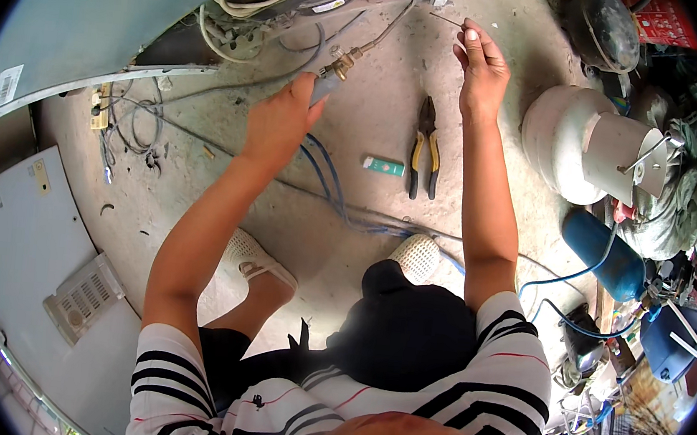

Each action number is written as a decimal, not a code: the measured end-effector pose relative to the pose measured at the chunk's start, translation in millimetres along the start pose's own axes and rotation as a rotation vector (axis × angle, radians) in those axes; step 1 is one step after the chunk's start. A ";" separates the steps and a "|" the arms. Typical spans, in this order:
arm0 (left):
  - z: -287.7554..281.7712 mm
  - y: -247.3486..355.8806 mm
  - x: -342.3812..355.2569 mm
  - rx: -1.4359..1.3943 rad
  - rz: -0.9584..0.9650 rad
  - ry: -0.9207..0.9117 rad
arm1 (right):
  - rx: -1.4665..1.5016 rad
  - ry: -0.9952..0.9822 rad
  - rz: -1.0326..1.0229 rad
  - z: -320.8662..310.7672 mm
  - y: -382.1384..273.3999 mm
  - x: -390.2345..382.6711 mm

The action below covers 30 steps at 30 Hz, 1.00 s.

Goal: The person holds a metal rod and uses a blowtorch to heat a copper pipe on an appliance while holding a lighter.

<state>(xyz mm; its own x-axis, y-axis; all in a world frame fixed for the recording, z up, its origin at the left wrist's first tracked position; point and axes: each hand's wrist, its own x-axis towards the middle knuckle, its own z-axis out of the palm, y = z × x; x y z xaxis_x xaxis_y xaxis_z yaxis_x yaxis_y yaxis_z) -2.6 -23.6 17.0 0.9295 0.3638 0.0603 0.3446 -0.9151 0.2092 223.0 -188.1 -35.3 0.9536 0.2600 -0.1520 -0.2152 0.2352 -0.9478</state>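
Observation:
My left hand (281,120) is wrapped round the grey handle of a brass-fitted gas torch (342,66). The torch's thin neck slants up toward the open base of a large grey-blue appliance cabinet (124,20). In a fingertip pinch, my right hand (483,73) holds a thin dark rod (445,18), whose free end points left toward the cabinet's corner. Pliers (425,154) with yellow and black handles lie on the concrete floor between my forearms. Beside them is a small green and white lighter (384,166). The torch tip is too small to make out.
Hoses (338,200) and cables cross the floor near my shoes. A pale gas cylinder (561,141) and a blue cylinder (605,252) stand or lie at the right among clutter. A power strip (101,107) and a white panel (36,238) are at the left.

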 end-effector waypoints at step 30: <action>4.0 1.8 10.5 0.021 -0.012 -0.025 | 0.279 0.069 0.450 -8.0 20.6 9.3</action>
<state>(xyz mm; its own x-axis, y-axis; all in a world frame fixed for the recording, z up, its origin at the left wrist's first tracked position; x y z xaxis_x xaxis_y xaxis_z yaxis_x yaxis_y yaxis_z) 8.3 -22.1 14.1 0.9282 0.3706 0.0332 0.3583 -0.9143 0.1887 229.2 -188.3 -58.5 0.7639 0.3322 -0.5533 -0.6448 0.3569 -0.6759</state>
